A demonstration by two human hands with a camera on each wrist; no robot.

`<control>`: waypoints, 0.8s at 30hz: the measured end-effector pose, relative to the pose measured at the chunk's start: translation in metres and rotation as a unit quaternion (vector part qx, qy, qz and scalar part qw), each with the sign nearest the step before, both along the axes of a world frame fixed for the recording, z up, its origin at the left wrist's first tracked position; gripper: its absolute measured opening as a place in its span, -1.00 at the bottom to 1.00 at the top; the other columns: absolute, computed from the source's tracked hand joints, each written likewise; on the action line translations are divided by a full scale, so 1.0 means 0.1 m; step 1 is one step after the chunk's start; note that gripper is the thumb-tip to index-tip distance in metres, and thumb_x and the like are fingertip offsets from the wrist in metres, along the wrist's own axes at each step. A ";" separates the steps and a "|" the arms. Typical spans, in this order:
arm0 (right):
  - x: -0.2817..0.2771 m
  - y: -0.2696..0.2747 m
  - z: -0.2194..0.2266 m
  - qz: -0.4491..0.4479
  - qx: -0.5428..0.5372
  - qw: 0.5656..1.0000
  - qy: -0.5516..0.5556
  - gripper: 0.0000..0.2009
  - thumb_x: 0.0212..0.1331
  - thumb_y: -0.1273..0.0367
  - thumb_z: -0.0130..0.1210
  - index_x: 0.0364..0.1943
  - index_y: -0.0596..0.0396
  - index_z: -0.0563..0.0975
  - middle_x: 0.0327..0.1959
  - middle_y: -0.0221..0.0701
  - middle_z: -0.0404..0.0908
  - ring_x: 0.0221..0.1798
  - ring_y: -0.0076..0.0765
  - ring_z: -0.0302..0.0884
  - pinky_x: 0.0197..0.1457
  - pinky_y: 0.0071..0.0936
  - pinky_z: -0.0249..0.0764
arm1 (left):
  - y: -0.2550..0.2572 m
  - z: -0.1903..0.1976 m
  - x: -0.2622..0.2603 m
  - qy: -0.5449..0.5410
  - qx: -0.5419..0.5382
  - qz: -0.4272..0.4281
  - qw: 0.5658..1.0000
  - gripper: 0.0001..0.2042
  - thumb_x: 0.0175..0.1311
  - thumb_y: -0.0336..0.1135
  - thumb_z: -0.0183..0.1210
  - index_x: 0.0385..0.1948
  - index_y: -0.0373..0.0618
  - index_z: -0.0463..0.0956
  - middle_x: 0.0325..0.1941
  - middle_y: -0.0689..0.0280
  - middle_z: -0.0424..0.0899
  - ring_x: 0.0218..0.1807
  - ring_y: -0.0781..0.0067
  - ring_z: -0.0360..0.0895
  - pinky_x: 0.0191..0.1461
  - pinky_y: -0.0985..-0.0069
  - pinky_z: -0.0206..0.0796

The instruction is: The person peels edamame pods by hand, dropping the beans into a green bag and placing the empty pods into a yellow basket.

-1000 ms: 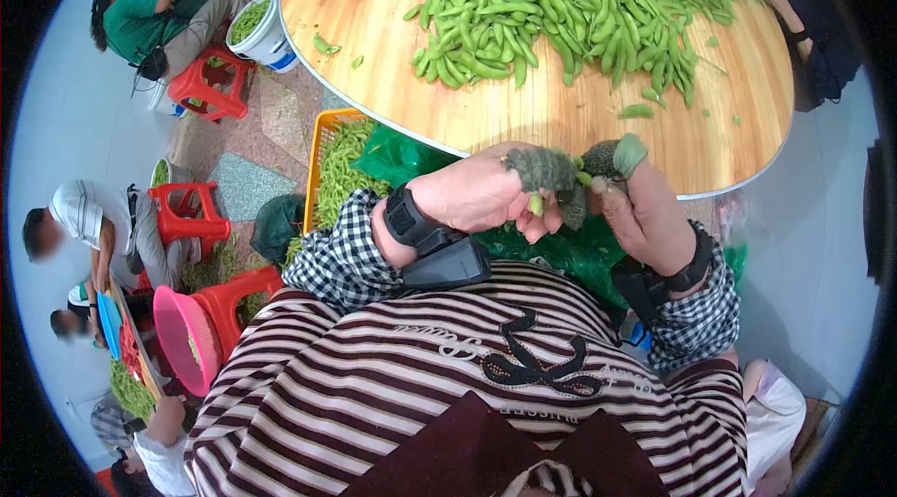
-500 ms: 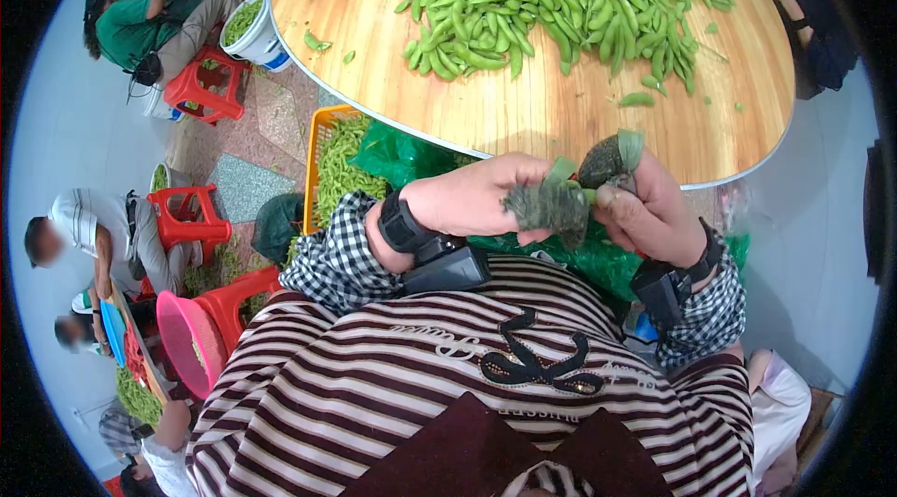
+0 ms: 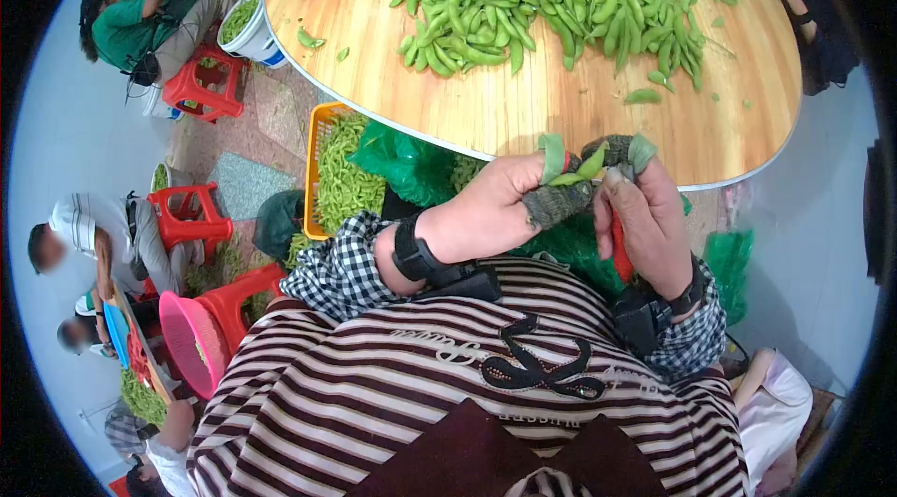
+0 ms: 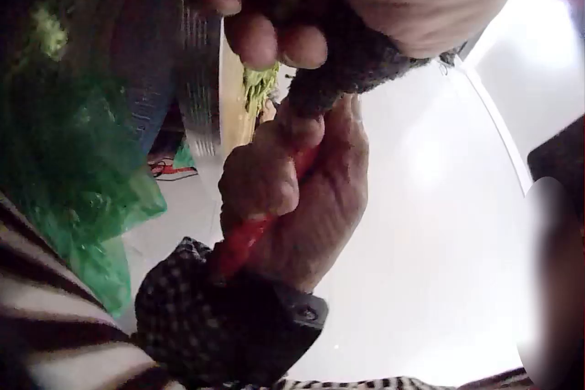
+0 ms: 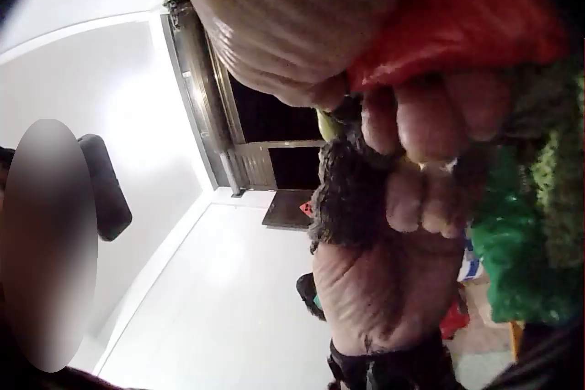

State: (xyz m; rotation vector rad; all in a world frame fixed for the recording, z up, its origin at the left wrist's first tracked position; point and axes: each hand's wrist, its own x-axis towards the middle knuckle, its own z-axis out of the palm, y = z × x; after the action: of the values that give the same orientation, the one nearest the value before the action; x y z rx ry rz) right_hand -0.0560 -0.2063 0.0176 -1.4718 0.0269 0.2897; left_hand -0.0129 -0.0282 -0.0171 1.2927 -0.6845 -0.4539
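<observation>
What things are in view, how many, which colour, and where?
Round table: one, pale wood, top
Heaped pods: many, green, on table
Held pod: one, green, left fingertips
Held item: one, red, right hand
Crate: one, yellow, left of hands
Basin: one, pink, lower left
Stools: three, red, left
Buckets: at least two, white, left
Plastic: count unclear, green, below table
Other people: several, varied clothes, sides
Left hand: one, grey-wrapped finger, centre
Right hand: one, likewise wrapped, right

Red plastic stools (image 3: pixel 194 214) on a stone-patterned floor (image 3: pixel 245 187).
</observation>
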 end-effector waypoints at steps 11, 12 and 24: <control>0.00 -0.03 0.00 0.083 -0.051 0.995 0.015 -0.75 0.22 0.51 -0.33 -0.03 0.13 0.27 -0.59 -0.47 0.34 -0.74 -0.63 0.16 -0.71 -0.71 0.15 | 0.18 0.11 -0.01 -0.223 0.274 0.023 0.935 -0.86 0.26 -0.35 0.14 -0.24 -0.19 0.49 -0.36 0.20 0.57 -0.31 0.25 0.54 -0.22 0.48 0.36; 0.00 -0.01 0.00 0.082 -0.083 0.993 -0.005 -0.75 0.23 0.52 -0.33 -0.03 0.12 0.28 -0.59 -0.47 0.34 -0.74 -0.64 0.16 -0.71 -0.71 0.14 | 0.20 0.17 0.00 -0.326 0.370 0.031 0.869 -0.86 0.24 -0.35 0.15 -0.28 -0.20 0.49 -0.39 0.16 0.55 -0.36 0.13 0.53 -0.28 0.45 0.36; -0.02 0.12 -0.17 0.054 -0.079 0.989 -0.116 -0.72 0.24 0.56 -0.34 0.00 0.14 0.31 -0.54 -0.48 0.39 -0.65 -0.66 0.20 -0.61 -0.71 0.20 | 0.19 -0.09 0.04 0.302 -0.024 -0.155 0.940 -0.78 0.35 -0.19 0.00 -0.31 -0.15 0.47 -0.68 0.45 0.37 -0.61 0.57 0.29 -0.44 0.54 0.21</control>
State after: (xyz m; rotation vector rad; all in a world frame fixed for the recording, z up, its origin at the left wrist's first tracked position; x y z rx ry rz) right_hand -0.0585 -0.1945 0.0002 -1.6601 -0.2231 0.2053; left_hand -0.0092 -0.0090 -0.0260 0.9232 -0.3700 -1.0352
